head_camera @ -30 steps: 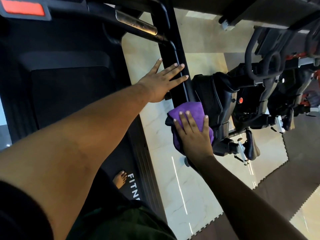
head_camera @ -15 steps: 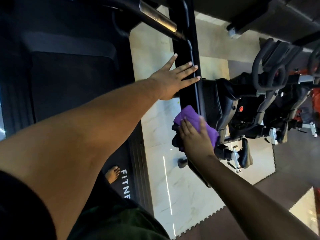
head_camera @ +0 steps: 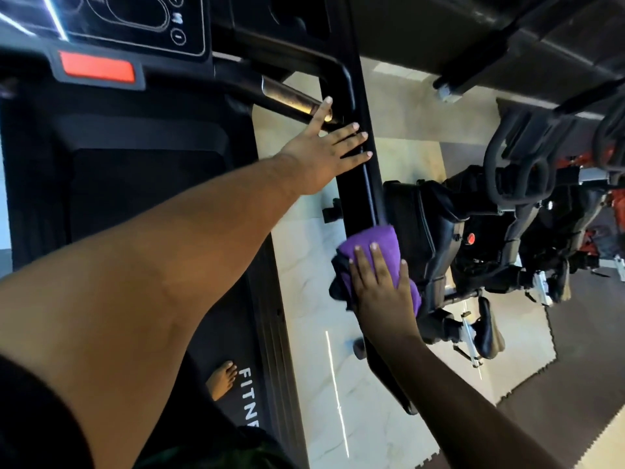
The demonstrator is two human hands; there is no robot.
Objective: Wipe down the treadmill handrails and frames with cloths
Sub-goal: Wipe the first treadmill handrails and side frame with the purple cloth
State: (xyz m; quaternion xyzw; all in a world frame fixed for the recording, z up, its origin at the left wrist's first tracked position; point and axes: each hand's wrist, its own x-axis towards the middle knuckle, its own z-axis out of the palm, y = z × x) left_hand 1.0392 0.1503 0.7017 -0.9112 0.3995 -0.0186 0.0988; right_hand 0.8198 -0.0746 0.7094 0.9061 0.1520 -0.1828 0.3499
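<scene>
Both hands rest on the black treadmill frame post (head_camera: 355,198). Right hand (head_camera: 380,289) presses a folded purple cloth (head_camera: 375,247) flat against the post's lower stretch, fingers straight, thumb spread. Left hand (head_camera: 324,154) lies higher up, fingers extended and splayed, holding nothing, thumb touching the metal handrail (head_camera: 291,98).

The purple cloth (head_camera: 375,252) is half covered by the right hand (head_camera: 382,292), and the stretch of treadmill upright (head_camera: 355,191) under it is hidden. The console panel (head_camera: 135,22) runs off the top edge, its markings smeared. The deck lettering (head_camera: 250,397) is cut short by clothing. One bare foot (head_camera: 221,379) peeks out; the rest is hidden behind the left arm.
</scene>
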